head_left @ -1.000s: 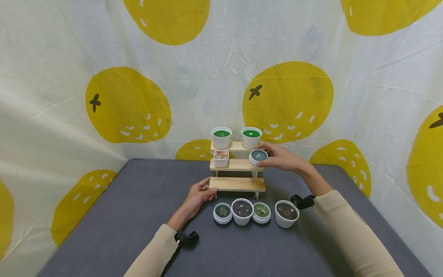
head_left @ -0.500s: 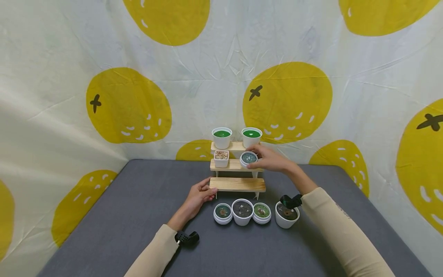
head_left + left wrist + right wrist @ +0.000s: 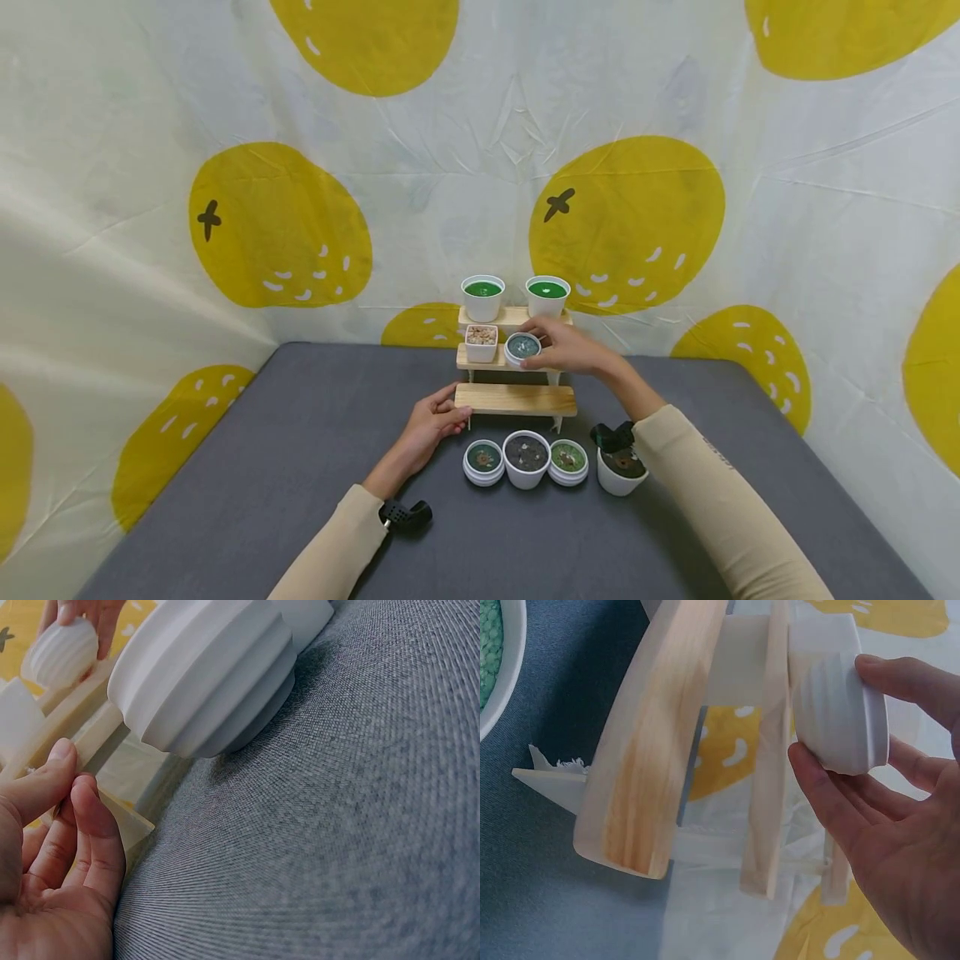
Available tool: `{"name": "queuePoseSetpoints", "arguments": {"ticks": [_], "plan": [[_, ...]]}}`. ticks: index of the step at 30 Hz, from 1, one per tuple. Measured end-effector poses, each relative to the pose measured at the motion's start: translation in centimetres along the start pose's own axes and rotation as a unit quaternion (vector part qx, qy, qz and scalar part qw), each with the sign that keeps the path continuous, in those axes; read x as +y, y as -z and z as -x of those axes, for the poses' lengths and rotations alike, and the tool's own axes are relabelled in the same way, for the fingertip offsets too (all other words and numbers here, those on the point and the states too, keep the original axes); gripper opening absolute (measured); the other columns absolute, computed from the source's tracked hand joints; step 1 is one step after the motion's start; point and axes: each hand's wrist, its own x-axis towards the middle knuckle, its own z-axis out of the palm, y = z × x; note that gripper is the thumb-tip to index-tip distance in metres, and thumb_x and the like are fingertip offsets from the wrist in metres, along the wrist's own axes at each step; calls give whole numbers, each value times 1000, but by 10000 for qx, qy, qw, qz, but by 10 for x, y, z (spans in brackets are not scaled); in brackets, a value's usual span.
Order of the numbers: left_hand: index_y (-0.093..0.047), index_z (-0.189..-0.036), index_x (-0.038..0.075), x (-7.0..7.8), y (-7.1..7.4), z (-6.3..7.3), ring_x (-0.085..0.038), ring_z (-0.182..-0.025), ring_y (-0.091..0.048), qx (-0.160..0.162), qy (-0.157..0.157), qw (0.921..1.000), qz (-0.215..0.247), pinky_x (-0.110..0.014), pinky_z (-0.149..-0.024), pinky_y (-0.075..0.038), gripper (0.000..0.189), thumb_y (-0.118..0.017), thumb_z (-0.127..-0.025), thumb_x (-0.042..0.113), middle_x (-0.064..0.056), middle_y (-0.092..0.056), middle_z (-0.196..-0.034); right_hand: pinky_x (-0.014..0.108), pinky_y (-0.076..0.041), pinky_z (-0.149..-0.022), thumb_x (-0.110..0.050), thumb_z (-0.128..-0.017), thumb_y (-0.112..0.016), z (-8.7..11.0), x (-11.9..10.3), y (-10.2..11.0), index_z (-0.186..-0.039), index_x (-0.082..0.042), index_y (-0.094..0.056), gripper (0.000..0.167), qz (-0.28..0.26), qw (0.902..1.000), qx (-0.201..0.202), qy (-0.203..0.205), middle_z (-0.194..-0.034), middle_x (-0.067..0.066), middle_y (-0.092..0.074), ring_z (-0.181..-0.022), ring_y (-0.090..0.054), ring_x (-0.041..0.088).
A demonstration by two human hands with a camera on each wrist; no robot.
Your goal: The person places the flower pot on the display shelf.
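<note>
A three-tier wooden display stand (image 3: 517, 398) stands at the centre of the head view. My left hand (image 3: 426, 429) pinches the left end of its lowest board, thumb against fingertips in the left wrist view. My right hand (image 3: 573, 348) grips a small white ribbed pot (image 3: 832, 712) with a blue-grey filling, at the middle board. In the head view this pot is just right of a square white pot (image 3: 481, 343) of pale pebbles. Whether its base touches the board I cannot tell. Two white pots with green tops, one a left green-topped pot (image 3: 482, 300), sit on the top board.
Before the stand are a ribbed pot with a dark green top (image 3: 483, 463), a dark-topped pot (image 3: 527, 460) and a ribbed pot with a light green top (image 3: 567, 462). Another dark-topped pot (image 3: 618, 477) is partly behind my right wrist camera. A patterned cloth hangs behind.
My right hand has moved left along the middle board with the ribbed pot, bringing it close to the square pot. The left hand has stayed at the lowest board.
</note>
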Motion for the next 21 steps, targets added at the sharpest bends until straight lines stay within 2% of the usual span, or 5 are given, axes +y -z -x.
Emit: {"name": "queuePoseSetpoints", "arguments": {"ticks": [7, 14, 21], "plan": [[-33, -161, 5, 0, 1, 0, -10, -79, -65, -34, -2, 10000, -9, -19, -68, -56, 76, -73, -96, 9, 0, -70, -89, 56, -50, -106, -15, -89, -79, -7, 5, -7, -139, 3, -54, 59, 50, 9999, 132, 27, -136, 25, -61, -124, -61, 42], [-32, -162, 5, 3, -1, 2, -9, -80, -65, -35, -17, 10000, -12, -19, -69, -55, 77, -72, -97, 9, 0, -69, -89, 48, -49, -103, -15, -89, -78, -11, 2, -11, -138, 4, -45, 62, -186, 9981, 377, -441, -134, 24, -60, -119, -60, 36], [-31, -162, 5, 3, -3, 1, -8, -80, -65, -97, -37, 9999, -30, -20, -70, -56, 78, -73, -97, 11, 2, -69, -89, 47, -52, -102, -12, -90, -76, -11, 1, -11, -139, 7, -44, 61, -317, 9974, 421, -487, -137, 30, -57, -124, -61, 41]]}}
